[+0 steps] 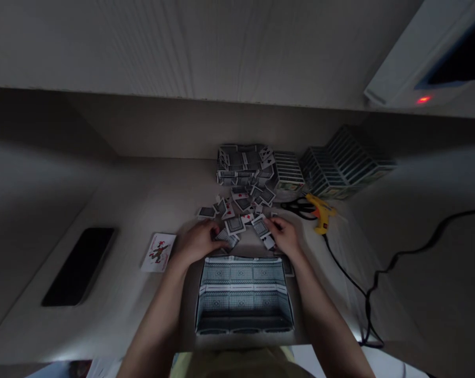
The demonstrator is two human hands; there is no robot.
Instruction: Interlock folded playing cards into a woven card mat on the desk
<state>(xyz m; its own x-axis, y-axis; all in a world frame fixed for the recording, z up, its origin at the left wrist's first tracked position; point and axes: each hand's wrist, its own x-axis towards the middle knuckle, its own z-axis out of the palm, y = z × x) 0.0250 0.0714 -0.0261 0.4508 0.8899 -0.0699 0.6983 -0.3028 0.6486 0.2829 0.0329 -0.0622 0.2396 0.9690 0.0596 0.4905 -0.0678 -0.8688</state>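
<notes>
My left hand (201, 240) reaches into a loose pile of folded playing cards, its thumb and fingers closed on a grey-backed playing card (228, 239). On the other side of the pile, my right hand (287, 235) pinches the edge of another patterned playing card (260, 227). More folded cards (235, 226) lie scattered between and beyond the hands, some showing red or black pips. Close in front of me, between my forearms, stands an open box (241, 287) built from playing cards, its inside lined with card backs.
Behind the pile stand a card-built block (241, 164) and stacked card boxes (288, 171), with taller stacks (340, 163) to their right. Black-handled scissors (298, 208) and a yellow glue gun (321, 212) with a cord lie right. A joker card (158, 253) and phone (80, 266) lie left. A shelf (221, 52) overhangs.
</notes>
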